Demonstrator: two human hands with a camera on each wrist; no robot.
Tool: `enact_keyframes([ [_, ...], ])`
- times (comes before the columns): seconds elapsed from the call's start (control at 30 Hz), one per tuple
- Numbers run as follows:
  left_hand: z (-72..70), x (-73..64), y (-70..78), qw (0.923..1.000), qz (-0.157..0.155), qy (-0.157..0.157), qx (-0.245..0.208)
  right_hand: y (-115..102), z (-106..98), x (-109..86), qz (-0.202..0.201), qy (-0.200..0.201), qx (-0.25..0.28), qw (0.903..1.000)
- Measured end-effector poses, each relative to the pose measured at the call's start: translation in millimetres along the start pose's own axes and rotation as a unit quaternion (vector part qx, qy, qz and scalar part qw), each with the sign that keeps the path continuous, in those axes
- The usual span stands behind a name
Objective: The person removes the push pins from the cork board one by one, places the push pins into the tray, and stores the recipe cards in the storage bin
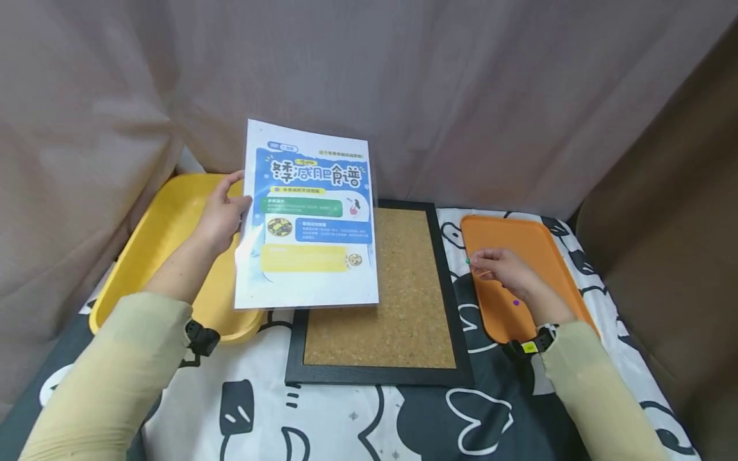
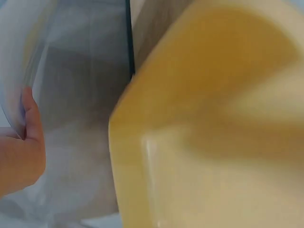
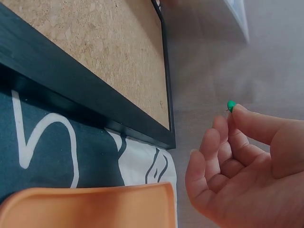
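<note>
My left hand pinches the left edge of a laminated sheet printed with blue, green and yellow blocks and Chinese lettering. The sheet is held up over the left part of a cork board in a black frame. In the left wrist view, the thumb and fingers of the left hand bend round the sheet's edge. Between thumb and fingertip, my right hand pinches a small green push pin. In the head view this right hand is above an orange tray.
A deep yellow tray stands left of the board. Small purple push pins show in the orange tray. A black and white patterned cloth covers the table, and a grey curtain hangs behind.
</note>
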State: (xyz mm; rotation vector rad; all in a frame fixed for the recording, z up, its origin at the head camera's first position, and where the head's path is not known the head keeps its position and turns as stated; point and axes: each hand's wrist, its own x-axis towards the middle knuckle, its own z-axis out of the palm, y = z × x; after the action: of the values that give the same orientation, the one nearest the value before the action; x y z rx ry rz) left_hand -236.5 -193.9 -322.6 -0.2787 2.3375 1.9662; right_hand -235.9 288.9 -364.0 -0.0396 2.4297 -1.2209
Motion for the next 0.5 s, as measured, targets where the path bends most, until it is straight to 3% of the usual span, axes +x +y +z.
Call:
enact_keyframes([
  [0.17,-32.5,-1.6,0.0,0.9991,0.021,0.024,0.028,4,2,1.1,-0.011,-0.004,0.016,0.9998],
  [0.3,-58.7,0.7,2.4,0.995,0.036,0.064,0.067,3,1,2.8,-0.019,0.0,0.013,0.9997],
  [0.5,-94.7,1.5,3.3,0.9904,0.004,0.114,0.078,4,0,1.0,-0.013,0.002,0.003,0.9999],
])
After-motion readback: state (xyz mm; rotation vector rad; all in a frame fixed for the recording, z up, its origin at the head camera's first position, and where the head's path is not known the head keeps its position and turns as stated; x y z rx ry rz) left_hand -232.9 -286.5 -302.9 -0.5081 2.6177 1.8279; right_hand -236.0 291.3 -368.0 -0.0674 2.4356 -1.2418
